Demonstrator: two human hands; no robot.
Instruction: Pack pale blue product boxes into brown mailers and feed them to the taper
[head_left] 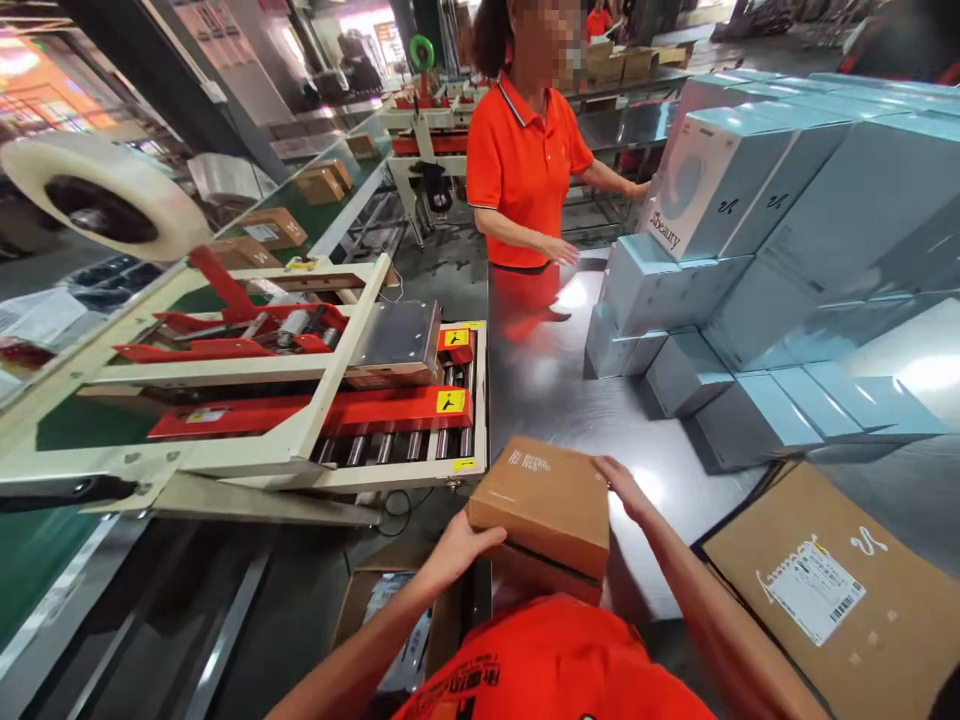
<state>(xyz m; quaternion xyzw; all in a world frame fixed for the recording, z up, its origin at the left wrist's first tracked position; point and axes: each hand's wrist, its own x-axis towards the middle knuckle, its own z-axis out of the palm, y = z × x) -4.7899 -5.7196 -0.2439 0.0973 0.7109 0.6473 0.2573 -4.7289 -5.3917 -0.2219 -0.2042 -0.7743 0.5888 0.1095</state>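
A brown cardboard box (544,495) with white print on its top is held close against my body, at the near edge of the metal table. My left hand (465,545) grips its left side, the thumb lying along the front face. On the far right corner of the box, my right hand (621,485) is closed with its fingers partly hidden behind the edge. A dark gap runs across the front of the box beneath its upper part.
To the left stands a carton taping machine (300,400) with rollers and a tape roll (105,195). Pale blue boxes (810,230) are stacked on the metal table (555,400), where a co-worker (525,170) touches them. A large labelled carton (840,580) lies at right; an open carton (360,610) sits below left.
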